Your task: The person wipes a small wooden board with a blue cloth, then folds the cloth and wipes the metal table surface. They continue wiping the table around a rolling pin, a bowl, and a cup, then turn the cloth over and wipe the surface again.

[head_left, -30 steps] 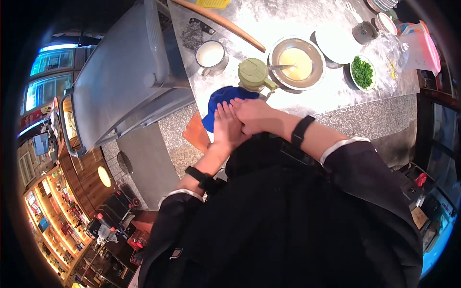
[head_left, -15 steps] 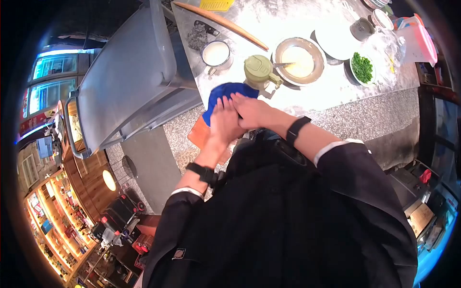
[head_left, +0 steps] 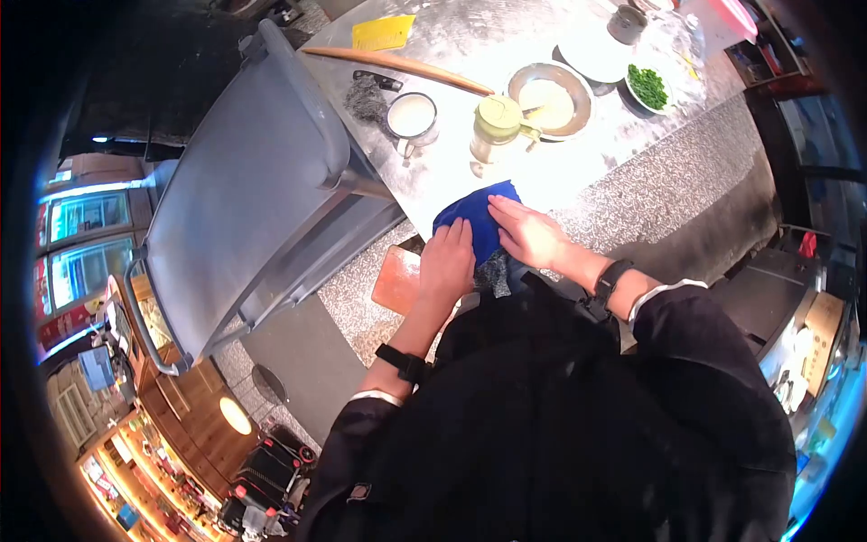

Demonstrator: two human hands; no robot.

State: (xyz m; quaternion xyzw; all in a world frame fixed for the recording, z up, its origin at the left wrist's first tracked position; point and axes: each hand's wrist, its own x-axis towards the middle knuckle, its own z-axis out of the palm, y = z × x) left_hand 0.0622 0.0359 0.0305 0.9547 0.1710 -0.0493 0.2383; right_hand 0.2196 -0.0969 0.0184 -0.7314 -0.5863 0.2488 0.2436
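Note:
A blue cloth [head_left: 479, 213] lies over the near edge of the floury table, at the corner beside the grey bin. On its left part rests my left hand [head_left: 448, 264], fingers side by side and laid over the fabric. My right hand [head_left: 535, 237] touches the cloth's right side with fingers stretched out and the thumb apart. Just beyond the cloth stands a clear jug with a green lid [head_left: 499, 116]. An enamel mug [head_left: 413, 117] of white contents sits to its left. A metal bowl [head_left: 585, 95] with a pale yellow mixture and a utensil is behind the jug.
A large grey bin [head_left: 239, 172] stands against the table's left side. On the table are a rolling pin [head_left: 402, 65], a yellow scraper [head_left: 383, 33], a black-handled tool [head_left: 377, 80] by a scouring pad [head_left: 363, 99], and a bowl of chopped greens [head_left: 647, 87].
My hands were together, overlapping on the bunched cloth; now they are apart and the cloth is spread wider between them. The whole view has also shifted.

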